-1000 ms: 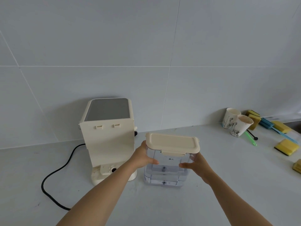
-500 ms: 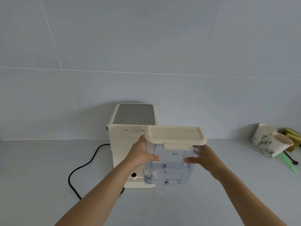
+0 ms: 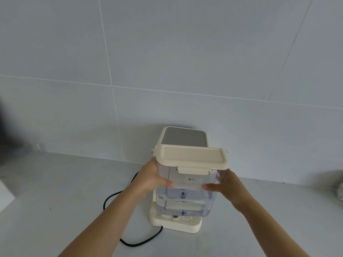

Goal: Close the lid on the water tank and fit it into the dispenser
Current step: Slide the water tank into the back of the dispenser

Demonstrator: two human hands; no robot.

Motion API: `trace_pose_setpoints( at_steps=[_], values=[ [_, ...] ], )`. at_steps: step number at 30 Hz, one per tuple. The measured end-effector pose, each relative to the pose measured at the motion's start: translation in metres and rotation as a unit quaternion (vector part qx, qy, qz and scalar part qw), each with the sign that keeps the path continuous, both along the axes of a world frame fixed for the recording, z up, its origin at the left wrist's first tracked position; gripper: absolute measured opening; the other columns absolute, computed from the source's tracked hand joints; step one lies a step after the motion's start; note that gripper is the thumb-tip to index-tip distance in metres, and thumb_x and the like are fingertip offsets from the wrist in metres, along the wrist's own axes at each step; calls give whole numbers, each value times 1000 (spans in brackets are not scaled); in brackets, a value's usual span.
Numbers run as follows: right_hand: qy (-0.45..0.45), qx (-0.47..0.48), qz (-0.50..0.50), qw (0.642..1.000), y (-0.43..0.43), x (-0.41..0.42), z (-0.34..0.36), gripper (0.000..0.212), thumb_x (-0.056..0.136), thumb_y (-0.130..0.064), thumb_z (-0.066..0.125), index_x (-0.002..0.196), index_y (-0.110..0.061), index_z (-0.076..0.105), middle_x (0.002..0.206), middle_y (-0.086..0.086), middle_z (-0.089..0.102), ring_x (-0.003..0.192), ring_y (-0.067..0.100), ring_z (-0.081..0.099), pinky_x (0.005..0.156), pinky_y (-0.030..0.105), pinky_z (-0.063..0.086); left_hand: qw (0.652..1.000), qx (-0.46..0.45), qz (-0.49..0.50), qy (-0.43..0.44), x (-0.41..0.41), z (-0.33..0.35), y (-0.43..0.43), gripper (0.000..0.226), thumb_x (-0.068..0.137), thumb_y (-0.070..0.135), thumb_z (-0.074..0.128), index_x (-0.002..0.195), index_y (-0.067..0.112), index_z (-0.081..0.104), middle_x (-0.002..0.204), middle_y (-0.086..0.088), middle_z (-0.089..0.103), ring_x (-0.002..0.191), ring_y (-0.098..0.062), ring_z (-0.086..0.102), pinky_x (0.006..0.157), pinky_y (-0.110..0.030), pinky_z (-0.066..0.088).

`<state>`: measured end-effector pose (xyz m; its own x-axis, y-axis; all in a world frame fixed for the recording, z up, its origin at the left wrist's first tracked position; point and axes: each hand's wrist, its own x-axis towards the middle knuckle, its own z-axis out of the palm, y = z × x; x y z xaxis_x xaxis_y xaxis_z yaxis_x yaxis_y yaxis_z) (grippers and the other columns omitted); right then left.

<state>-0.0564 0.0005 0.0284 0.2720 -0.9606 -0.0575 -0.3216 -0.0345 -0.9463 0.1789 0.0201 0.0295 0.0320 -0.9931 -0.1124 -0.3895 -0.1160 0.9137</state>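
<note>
Clear plastic water tank [image 3: 185, 197], cream lid [image 3: 192, 156] shut flat on top with its front latch folded down, is held upright just above the cream dispenser [image 3: 176, 222] base on the grey desk [image 3: 55, 191]. Left hand [image 3: 151, 178] has its grip clamped on the tank's left wall, right hand [image 3: 226, 186] grips the right wall. Black cable [image 3: 133, 242] loops out beside the base.

– Where's the water tank [image 3: 185, 193]?
– Upright, directly in front of the cream dispenser [image 3: 183, 139], just above its base ledge; whether it touches the ledge, I cannot tell.
– And its lid [image 3: 192, 157]?
– Cream, lying flat and shut on the clear tank, front latch folded down.
</note>
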Motion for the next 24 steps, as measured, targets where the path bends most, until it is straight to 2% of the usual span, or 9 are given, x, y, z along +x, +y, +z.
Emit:
trace_pose_setpoints(
  at_steps=[4, 8, 11, 15, 20, 24],
  values=[
    [7, 8, -5, 1000, -6, 13, -6, 75, 61, -6, 80, 126, -24, 46, 128, -2, 57, 124, 18, 47, 110, 42, 36, 1000, 1, 0, 24, 12, -3, -2, 94, 38, 14, 79, 128, 17, 50, 127, 3, 60, 123, -14, 51, 106, -34, 39],
    [10, 13, -21, 1000, -8, 21, -9, 70, 62, -3, 79, 118, -27, 45, 122, -3, 57, 116, 16, 48, 101, 30, 37, 999, 6, -15, 31, 21, -7, -6, 87, 47, 1, 81, 127, 18, 51, 125, 4, 61, 121, -12, 51, 101, -27, 38],
    [8, 16, -33, 999, -7, 26, -11, 68, 63, -3, 79, 115, -28, 43, 116, -8, 55, 110, 12, 47, 95, 26, 36, 999, 16, -20, 39, 24, -9, -12, 83, 52, -6, 80, 127, 17, 52, 124, 5, 61, 119, -10, 50, 100, -26, 38],
    [19, 24, -56, 998, -7, 28, -18, 74, 61, -6, 80, 125, -20, 46, 122, -2, 60, 117, 20, 53, 97, 31, 41, 999, 28, -14, 24, 24, -11, -21, 85, 41, 4, 81, 121, 17, 55, 122, 2, 64, 119, -14, 53, 102, -32, 42],
    [30, 34, -74, 996, -6, 30, -24, 72, 61, -9, 82, 123, -20, 47, 120, -1, 60, 115, 21, 53, 98, 35, 43, 999, 39, -12, 17, 25, -17, -26, 79, 48, -4, 83, 119, 15, 57, 119, 0, 64, 116, -15, 54, 93, -26, 41],
    [34, 33, -81, 996, -5, 31, -28, 75, 60, -8, 82, 124, -21, 45, 120, -2, 59, 114, 20, 52, 99, 36, 42, 999, 42, -12, 2, 26, -23, -27, 81, 46, -2, 84, 120, 17, 55, 119, 0, 64, 116, -16, 53, 99, -32, 43]
  ],
)
